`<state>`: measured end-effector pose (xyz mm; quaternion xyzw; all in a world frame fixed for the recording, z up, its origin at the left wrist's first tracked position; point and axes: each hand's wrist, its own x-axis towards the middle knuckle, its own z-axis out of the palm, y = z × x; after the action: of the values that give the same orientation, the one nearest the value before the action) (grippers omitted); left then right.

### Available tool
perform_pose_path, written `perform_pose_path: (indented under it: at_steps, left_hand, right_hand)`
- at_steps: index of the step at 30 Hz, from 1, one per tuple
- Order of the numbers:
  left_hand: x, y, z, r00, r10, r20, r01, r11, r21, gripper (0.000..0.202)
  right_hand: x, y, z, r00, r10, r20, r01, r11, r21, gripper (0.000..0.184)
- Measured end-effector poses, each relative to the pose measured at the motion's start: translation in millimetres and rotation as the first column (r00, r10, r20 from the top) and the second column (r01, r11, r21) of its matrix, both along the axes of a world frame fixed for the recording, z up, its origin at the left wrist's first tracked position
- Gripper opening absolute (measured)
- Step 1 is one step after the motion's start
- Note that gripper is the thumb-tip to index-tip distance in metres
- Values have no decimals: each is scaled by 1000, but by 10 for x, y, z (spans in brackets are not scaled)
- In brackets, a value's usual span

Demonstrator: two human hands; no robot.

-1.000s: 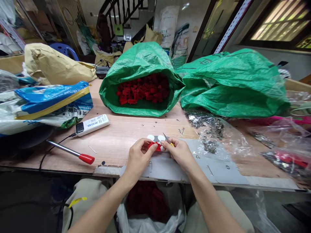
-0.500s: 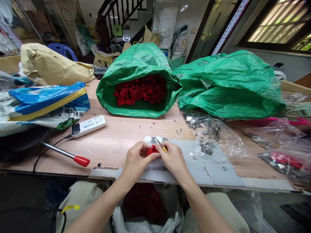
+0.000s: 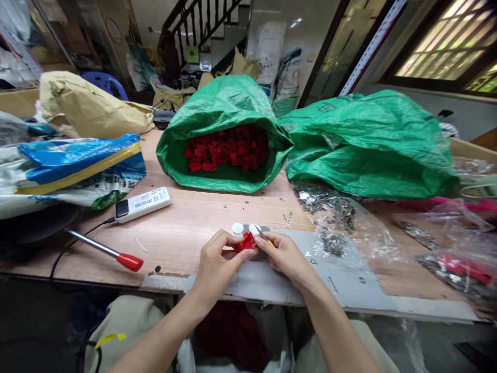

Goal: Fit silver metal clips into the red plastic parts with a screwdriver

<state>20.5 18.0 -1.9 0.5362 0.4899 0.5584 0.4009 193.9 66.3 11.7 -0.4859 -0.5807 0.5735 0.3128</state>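
Over the front of the grey mat, my left hand [image 3: 221, 261] pinches a small red plastic part [image 3: 246, 242] between thumb and fingers. Closed beside it, my right hand [image 3: 282, 256] holds a slim pointed metal tool with a yellow grip [image 3: 264, 235], its tip angled up and away from me. The right thumb and fingertips are at the right side of the red part; whether they pinch a tiny metal piece there I cannot tell. Just behind the hands lie white discs [image 3: 237, 228] on a grey strip.
A green sack [image 3: 225, 181] with many red parts opens toward me; another green sack [image 3: 373, 145] is right of it. Small metal pieces [image 3: 334, 241] spill from clear plastic. A red-handled lever [image 3: 130, 261] and a white device [image 3: 143, 204] are left. An open bag [image 3: 233, 331] of red parts sits below.
My right hand has moved slightly right and back from the red part, uncovering more of it. The pointed tool has shifted right with it. My left hand keeps its pinch.
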Motion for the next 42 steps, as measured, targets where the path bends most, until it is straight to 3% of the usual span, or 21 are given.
perform_pose_path:
  at_steps: [7, 15, 18, 22, 28, 30, 33, 36, 39, 40, 42]
  left_hand:
    - [-17, -4, 41, 999, -18, 35, 16, 998, 61, 19]
    - [-2, 4, 9, 1000, -28, 3, 28, 995, 97, 17]
    - [-14, -4, 23, 1000, -14, 3, 14, 989, 149, 18]
    - [-30, -37, 38, 999, -15, -51, 26, 976, 214, 19]
    - [-67, -43, 25, 993, -94, -69, 105, 978, 179, 17]
    - [-81, -30, 17, 992, -96, -80, 109, 977, 182, 18]
    - [-85, -17, 7, 986, -107, -127, 133, 968, 211, 27]
    - [-66, -24, 0, 976, -106, -188, 152, 956, 250, 38]
    - [-49, -37, -3, 972, -41, -229, 103, 959, 265, 27]
    - [-47, -37, -4, 974, -28, -223, 83, 966, 243, 24]
    - [-46, -28, -13, 976, -45, -213, 81, 983, 164, 23]
  right_hand:
    - [57, 2, 29, 996, 49, -72, -54, 996, -70, 42]
    - [-34, -27, -37, 996, -93, 9, 90, 980, 176, 40]
    - [-70, -45, -37, 989, -100, -110, 106, 993, 52, 39]
    - [-88, -78, 32, 969, -34, -244, 12, 996, -93, 39]
    - [0, -97, 144, 928, -5, -374, -104, 957, -271, 36]
    - [8, -112, 154, 919, -3, -393, -120, 950, -288, 36]
    - [-36, -147, 154, 923, -57, -379, -39, 970, -239, 42]
    - [-28, -179, 193, 951, -35, -307, -23, 983, -182, 48]
    - [188, -198, 298, 1000, -27, 6, 27, 999, -20, 43]
    - [306, -201, 338, 979, -111, 169, 97, 992, 86, 38]
    - [564, -199, 404, 794, -386, 470, 241, 909, 340, 22]
